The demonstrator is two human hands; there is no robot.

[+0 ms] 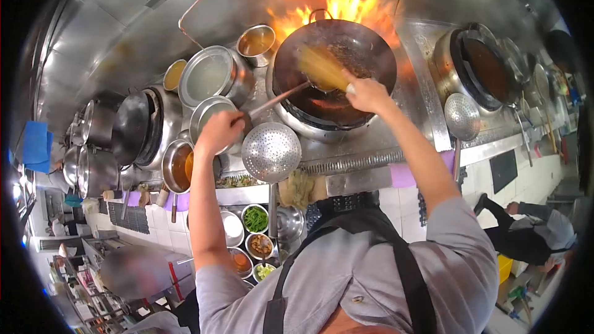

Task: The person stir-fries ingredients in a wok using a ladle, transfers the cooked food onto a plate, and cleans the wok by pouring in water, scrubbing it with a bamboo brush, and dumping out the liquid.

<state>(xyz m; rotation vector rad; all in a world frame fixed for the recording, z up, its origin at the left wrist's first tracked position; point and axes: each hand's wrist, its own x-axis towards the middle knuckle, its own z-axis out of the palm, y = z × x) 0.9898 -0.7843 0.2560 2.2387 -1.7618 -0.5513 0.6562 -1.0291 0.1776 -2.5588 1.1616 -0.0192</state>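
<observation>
Over the wok [378, 65] I see a bamboo brush [322, 69], blurred, and its long axis runs from the right hand [369, 94] toward the wok's far left side. This right grip is closed around its near end, so it is the nearer one, while the left hand [219, 131], outside the wok's near left rim, clamps a long-handled tool [279, 99] sloping into it.

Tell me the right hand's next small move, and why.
Probably ease the tan brush toward the near side of the wok: flames rise behind its far side, and the right hand, gripping the blurred brush, is bare.
</observation>
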